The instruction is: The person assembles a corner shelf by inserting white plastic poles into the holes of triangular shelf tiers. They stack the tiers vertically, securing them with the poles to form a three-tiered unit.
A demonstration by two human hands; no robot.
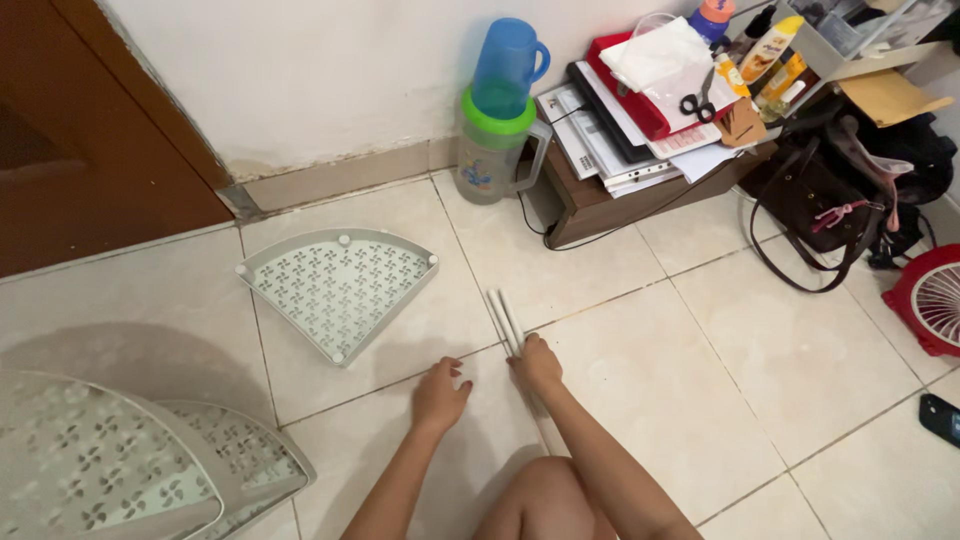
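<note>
Kneeling low over a pale tiled floor [700, 340], a person reaches both bare forearms forward from six o'clock, a bent knee [545, 495] showing between them. The right hand [538, 364] lies palm down with its fingers curled over the near end of a bundle of thin white plastic rods [505, 318]; two rods can be counted side by side, and whether more lie under the hand cannot be told. The rods rest flat on the tiles, running from the hand toward twelve o'clock. The left hand [438, 393] sits just beside it at nine o'clock, fingers spread and loose, palm down on the tile, holding nothing.

At about seven o'clock, close to the camera, two pale green quarter-round plastic shelf trays with cut-out pinwheel patterns [150, 470] overlap one another. A third tray of the same kind [338, 290] lies alone on the floor at eleven o'clock from the hands.

Farther off, at twelve o'clock, one grey plastic jug with a green lid [490, 150] stands against the wall with one blue plastic cup [507, 65] turned upside down on top. At one o'clock, a low dark wooden stand [620, 200] carries stacked books and papers, with one pair of black-handled scissors [697, 103] lying on them. One dark brown handbag [820, 200] slumps at two o'clock, and one red fan [930, 300] shows at three o'clock.
</note>
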